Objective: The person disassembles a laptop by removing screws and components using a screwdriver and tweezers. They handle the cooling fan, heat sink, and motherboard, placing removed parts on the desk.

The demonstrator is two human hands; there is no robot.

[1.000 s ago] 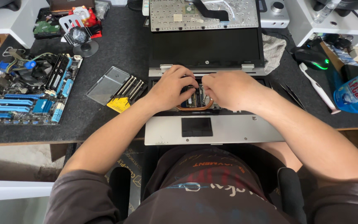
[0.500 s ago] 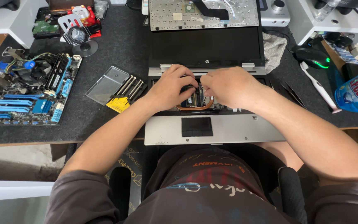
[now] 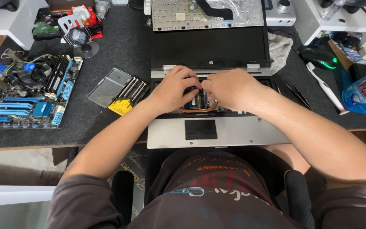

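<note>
Over the opened laptop (image 3: 217, 127) on the dark worktop (image 3: 119, 51), my left hand (image 3: 175, 87) and right hand (image 3: 230, 88) meet, fingers curled down into the bay beside the copper heat pipe (image 3: 200, 109). Whether either pinches the memory module (image 3: 195, 101) beneath, I cannot tell. Left of them lies a screwdriver set (image 3: 128, 91), then a bare motherboard (image 3: 30, 95).

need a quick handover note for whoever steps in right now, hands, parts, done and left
Left hand: fingertips down in the opened laptop, on the memory module.
Right hand: fingertips on the same module from the other side.
Parts: keyboard is off, lying above the screen. Screwdriver set open left of the laptop; spare motherboard far left; tweezers to the right.
Done: keyboard removed, bay exposed.
Left: module is in the bay; whether it is seated cannot be told. Keyboard not refitted.
</note>
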